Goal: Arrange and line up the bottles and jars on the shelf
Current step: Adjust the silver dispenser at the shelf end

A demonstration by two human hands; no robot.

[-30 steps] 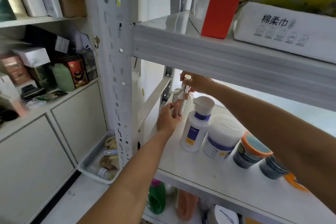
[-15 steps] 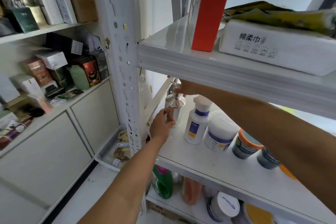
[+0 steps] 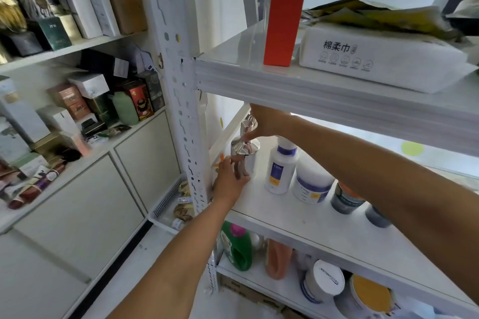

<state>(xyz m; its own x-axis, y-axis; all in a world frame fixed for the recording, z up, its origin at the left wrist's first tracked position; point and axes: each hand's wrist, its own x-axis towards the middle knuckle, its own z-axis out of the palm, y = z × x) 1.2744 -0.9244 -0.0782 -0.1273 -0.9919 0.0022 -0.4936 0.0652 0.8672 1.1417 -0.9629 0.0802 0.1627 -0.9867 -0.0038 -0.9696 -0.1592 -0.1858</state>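
Observation:
A pump bottle with a shiny chrome pump head (image 3: 245,143) stands at the left end of the white middle shelf (image 3: 305,225). My right hand (image 3: 264,124) grips the pump's top from above. My left hand (image 3: 229,180) holds the bottle's body low down. To its right stand a white bottle with a blue band (image 3: 281,167), a wide white tub (image 3: 312,185), a dark jar with an orange lid (image 3: 346,199) and another dark jar (image 3: 377,216), partly hidden by my right forearm.
The upper shelf carries a red box (image 3: 283,21) and a white tissue pack (image 3: 375,57). Below are a green bottle (image 3: 237,248), an orange bottle (image 3: 277,258) and white tubs (image 3: 324,281). A perforated white upright (image 3: 181,85) stands left of my hands; a cluttered cabinet (image 3: 64,122) lies further left.
The view has tilted up and drawn back. My right hand keeps its grip on the pump top while my left hand has slid lower on the bottle's body.

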